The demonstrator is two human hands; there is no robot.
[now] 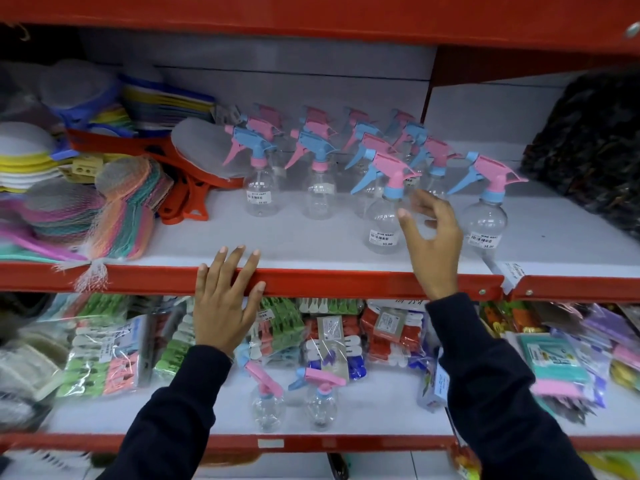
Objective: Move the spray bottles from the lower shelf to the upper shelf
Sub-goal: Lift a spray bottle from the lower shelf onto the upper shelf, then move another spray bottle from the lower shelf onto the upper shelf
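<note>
Two spray bottles (294, 396) stand side by side on the lower shelf (363, 420), between packs of clothes pegs (114, 355) and other bagged goods, while a crowd of the same bottles fills the upper shelf (311, 244) in rows. They look empty and clear, so they should be very light, thin-walled and a little springy under a squeeze, and easy to tip because the pink and blue trigger head sits high above a rounded body. The neck just under the trigger seems the surest place to take hold, with the round belly likely to slip. The left hand (225, 299) lies flat and loose over the red front edge (346, 282) of the upper shelf, holding nothing. The right hand (429, 233) is spread, fingers apart, just beside the nearest front bottle (382, 216) on the upper shelf, and grips nothing; whether a fingertip touches it I cannot tell. The back rows blur together, so their count is unclear, and the sleeves hide part of the lower shelf where more bottles might stand.
</note>
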